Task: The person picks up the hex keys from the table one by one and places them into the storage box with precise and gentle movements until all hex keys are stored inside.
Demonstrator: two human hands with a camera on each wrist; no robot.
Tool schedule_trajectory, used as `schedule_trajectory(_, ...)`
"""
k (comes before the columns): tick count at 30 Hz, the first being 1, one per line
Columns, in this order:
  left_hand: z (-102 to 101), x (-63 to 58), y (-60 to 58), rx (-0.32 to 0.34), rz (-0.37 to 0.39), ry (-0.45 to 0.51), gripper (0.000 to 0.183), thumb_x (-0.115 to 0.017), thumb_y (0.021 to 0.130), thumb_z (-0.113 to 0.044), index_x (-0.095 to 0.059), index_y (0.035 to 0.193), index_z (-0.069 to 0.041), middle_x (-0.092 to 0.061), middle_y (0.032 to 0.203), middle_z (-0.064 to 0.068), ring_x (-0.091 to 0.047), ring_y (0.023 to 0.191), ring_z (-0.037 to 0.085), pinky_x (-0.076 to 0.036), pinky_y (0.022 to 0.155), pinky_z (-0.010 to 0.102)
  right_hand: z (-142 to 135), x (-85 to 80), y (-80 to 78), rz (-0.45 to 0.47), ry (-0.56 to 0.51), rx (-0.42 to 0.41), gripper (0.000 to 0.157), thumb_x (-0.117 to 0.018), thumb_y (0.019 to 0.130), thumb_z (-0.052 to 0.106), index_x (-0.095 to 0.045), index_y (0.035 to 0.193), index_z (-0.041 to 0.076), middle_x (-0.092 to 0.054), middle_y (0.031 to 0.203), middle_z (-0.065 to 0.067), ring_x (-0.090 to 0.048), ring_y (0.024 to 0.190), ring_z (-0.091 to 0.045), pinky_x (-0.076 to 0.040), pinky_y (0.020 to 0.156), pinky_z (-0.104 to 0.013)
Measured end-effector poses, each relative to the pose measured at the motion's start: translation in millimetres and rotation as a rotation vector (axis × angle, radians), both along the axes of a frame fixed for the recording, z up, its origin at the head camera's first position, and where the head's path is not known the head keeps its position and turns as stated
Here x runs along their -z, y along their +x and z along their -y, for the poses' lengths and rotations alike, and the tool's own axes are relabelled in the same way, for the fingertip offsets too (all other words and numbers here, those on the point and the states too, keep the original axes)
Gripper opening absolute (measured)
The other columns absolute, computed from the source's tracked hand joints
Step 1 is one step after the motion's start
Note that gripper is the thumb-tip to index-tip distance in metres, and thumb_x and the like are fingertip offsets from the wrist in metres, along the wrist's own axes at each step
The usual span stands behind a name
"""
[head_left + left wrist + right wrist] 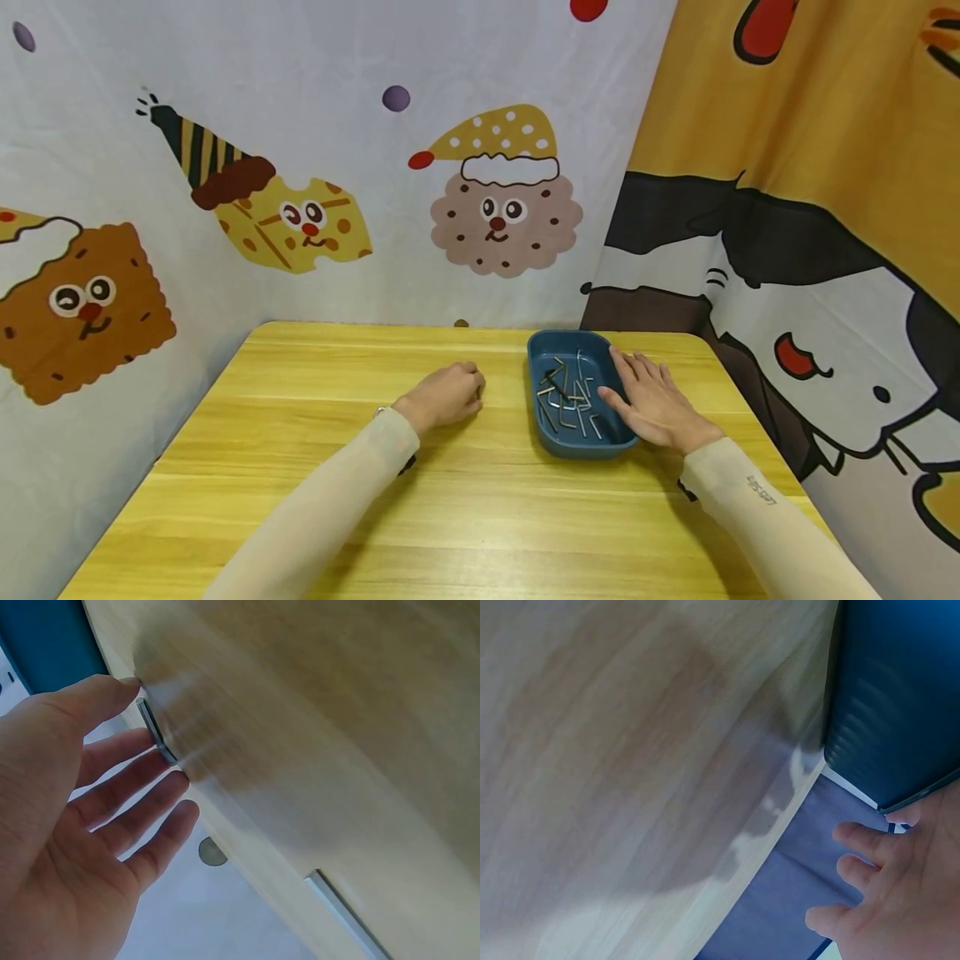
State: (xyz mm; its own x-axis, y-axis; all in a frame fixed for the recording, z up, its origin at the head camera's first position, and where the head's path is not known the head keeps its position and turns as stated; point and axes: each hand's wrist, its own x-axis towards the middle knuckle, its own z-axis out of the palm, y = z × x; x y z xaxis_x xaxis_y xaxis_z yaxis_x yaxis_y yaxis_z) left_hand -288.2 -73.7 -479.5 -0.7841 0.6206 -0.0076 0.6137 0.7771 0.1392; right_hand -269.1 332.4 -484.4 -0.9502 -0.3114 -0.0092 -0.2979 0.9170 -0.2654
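My left hand [444, 395] is low over the table, left of a blue plastic bin [585, 450]. In the left wrist view its thumb and fingertips pinch a small L-shaped hex key [152, 724] close to the wood. Another metal key [345, 913] lies on the table beyond those fingers, only partly in frame. My right hand [652, 402] lies along the bin's right side, fingers extended, with its thumb reaching over the rim. The right wrist view has these fingers [859, 874] spread beside the bin wall. Inside the bin lie several loose hex keys [573, 400], silver, brassy and dark.
The wooden table [450, 517] ends at a back edge close behind the bin. A white cartoon-printed cloth [315, 83] hangs behind it, and a yellow patterned curtain [847, 150] is on the right.
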Motion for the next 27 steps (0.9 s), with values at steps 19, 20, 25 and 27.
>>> schedule_trajectory(19, -8, 0.3, 4.8, -0.021, -0.142, -0.105, 0.02, -0.07, 0.119, -0.024, -0.082, 0.126, -0.01, -0.075, 0.117, 0.011, -0.074, 0.1, 0.027, -0.071, 0.09, 0.041, 0, 1.6, -1.4, -0.018, -0.001, -0.005, 0.093, -0.039, 0.122, 0.068, -0.014, 0.188, 0.008, -0.022, 0.191, -0.033, -0.016, 0.177, -0.062, -0.008, 0.139, -0.088)
schedule_trajectory(20, -9, 0.3, 4.8, -0.024, -0.142, -0.108, 0.02, -0.07, 0.119, -0.025, -0.081, 0.127, -0.01, -0.075, 0.118, 0.011, -0.074, 0.101, 0.027, -0.071, 0.091, 0.042, 0, 2.2, -1.8, -0.018, -0.002, -0.004, 0.093, -0.038, 0.122, 0.069, -0.014, 0.188, 0.009, -0.022, 0.191, -0.033, -0.016, 0.177, -0.062, -0.007, 0.139, -0.088)
schedule_trajectory(25, -10, 1.1, 5.1, -0.039, -0.145, -0.122, 0.023, -0.072, 0.118, -0.029, -0.081, 0.128, -0.011, -0.076, 0.121, 0.011, -0.075, 0.103, 0.027, -0.071, 0.093, 0.043, -1, 3.9, -2.6, -0.018, -0.006, -0.004, 0.093, -0.038, 0.122, 0.069, -0.013, 0.188, 0.009, -0.021, 0.191, -0.033, -0.015, 0.177, -0.062, -0.006, 0.139, -0.089)
schedule_trajectory(27, -10, 1.5, 5.1, -0.04, -0.153, -0.128, 0.023, -0.072, 0.119, -0.029, -0.081, 0.129, -0.01, -0.076, 0.121, 0.011, -0.076, 0.103, 0.027, -0.071, 0.091, 0.042, -1, 3.9, -2.6, -0.012, -0.008, -0.002, 0.093, -0.038, 0.122, 0.07, -0.013, 0.188, 0.01, -0.021, 0.192, -0.032, -0.014, 0.178, -0.061, -0.005, 0.139, -0.088)
